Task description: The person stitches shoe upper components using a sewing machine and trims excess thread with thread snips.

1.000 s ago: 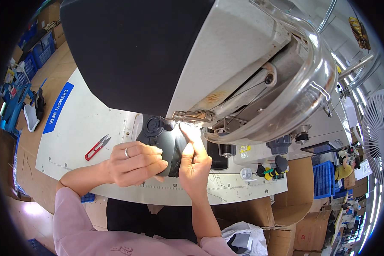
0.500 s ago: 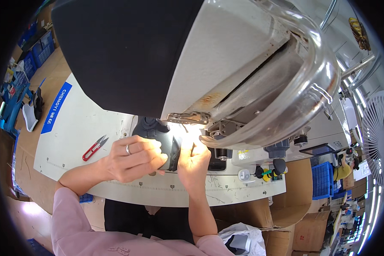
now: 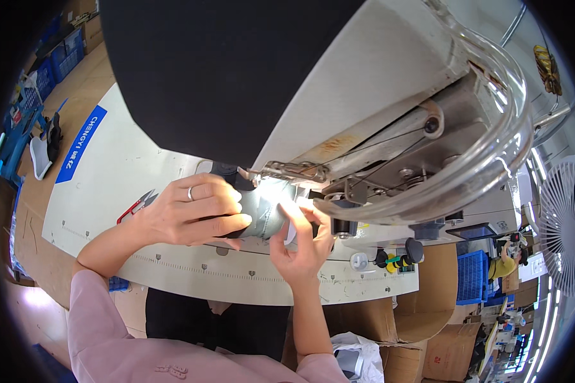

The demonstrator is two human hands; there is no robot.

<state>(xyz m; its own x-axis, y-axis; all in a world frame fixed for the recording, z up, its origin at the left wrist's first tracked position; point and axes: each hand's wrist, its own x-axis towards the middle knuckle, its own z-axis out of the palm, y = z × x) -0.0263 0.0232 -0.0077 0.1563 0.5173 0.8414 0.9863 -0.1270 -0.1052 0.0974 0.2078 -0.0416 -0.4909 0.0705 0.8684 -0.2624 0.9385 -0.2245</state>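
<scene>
A grey-green, leather-like piece with a stitched seam (image 3: 267, 214) lies under the brightly lit needle area of a sewing machine (image 3: 358, 118). My left hand (image 3: 195, 210), with a ring on one finger, is closed on the left side of the piece, its fingers curled. My right hand (image 3: 305, 247) has its thumb and fingers bent around the right edge, fingertips close beside the presser area. Glare washes out the needle and part of the piece. Red-handled thread snips (image 3: 134, 208) lie on the table left of my left hand, partly covered by it.
A white machine table (image 3: 108, 191) with a printed scale along its front edge surrounds the work. Small bottles (image 3: 393, 260) stand at its right. Beyond are a cardboard box (image 3: 431, 281), a blue crate (image 3: 471, 277), a fan (image 3: 562, 220) and another person (image 3: 503, 265).
The piece has turned, now showing a grey-green stitched surface between my hands. My right hand's fingers have spread and shifted slightly right. The view has shifted, and the machine appears further right.
</scene>
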